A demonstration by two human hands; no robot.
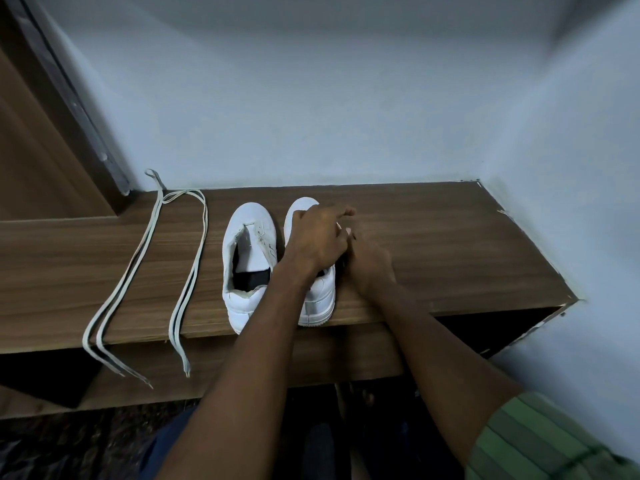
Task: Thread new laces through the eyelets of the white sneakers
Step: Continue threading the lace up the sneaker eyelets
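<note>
- Two white sneakers side by side on a wooden shelf top (433, 244), toes toward the wall, heels at the front edge.
- Left sneaker (246, 258) unlaced, tongue and dark insole exposed, untouched.
- Right sneaker (313, 271) mostly covered by the left hand (317, 239), laid over its middle with fingers curled down; impossible to tell whether gripping the shoe or merely resting on it.
- Right hand (369, 263) just beside the same sneaker's right flank, touching the left hand, fingers bent inward; grip hidden, so impossible to tell what, if anything, held.
- Two pale flat laces well left of the shoes, each doubled: far-left lace (138, 254) and nearer lace (190, 268), loops toward the wall, tips hanging over the front edge.
- Green ribbed sleeve (540, 441) at lower right.
- Brown wooden panel (38, 140) at far left, pale wall (311, 98) behind.
</note>
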